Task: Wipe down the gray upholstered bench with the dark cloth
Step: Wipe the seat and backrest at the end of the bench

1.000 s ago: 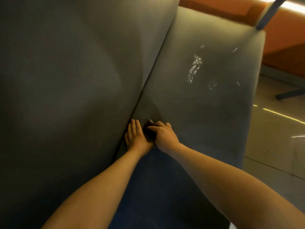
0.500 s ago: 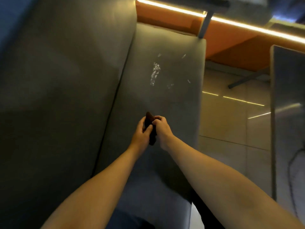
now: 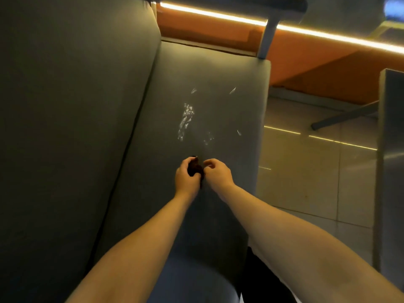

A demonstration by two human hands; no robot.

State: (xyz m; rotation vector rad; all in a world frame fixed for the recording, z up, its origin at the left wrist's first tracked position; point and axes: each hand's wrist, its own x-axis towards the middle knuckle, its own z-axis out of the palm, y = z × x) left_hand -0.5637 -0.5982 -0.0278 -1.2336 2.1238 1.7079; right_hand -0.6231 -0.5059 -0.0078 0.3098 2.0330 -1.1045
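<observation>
Dark cloth (image 3: 194,169) in curled left hand (image 3: 185,178); right hand (image 3: 218,172) alongside

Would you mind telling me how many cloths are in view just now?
1: the dark cloth, bunched in the left hand over the gray bench seat, right beside the right hand. None other shows.

Two hands (image 3: 187,177) (image 3: 218,174), one cloth (image 3: 195,169), one bench (image 3: 231,110), maybe five smears (image 3: 185,119).

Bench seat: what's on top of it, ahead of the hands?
White smears and specks lie on the bench seat just beyond the dark cloth, which the left hand grips. Seat under the forearms is hidden.
</observation>
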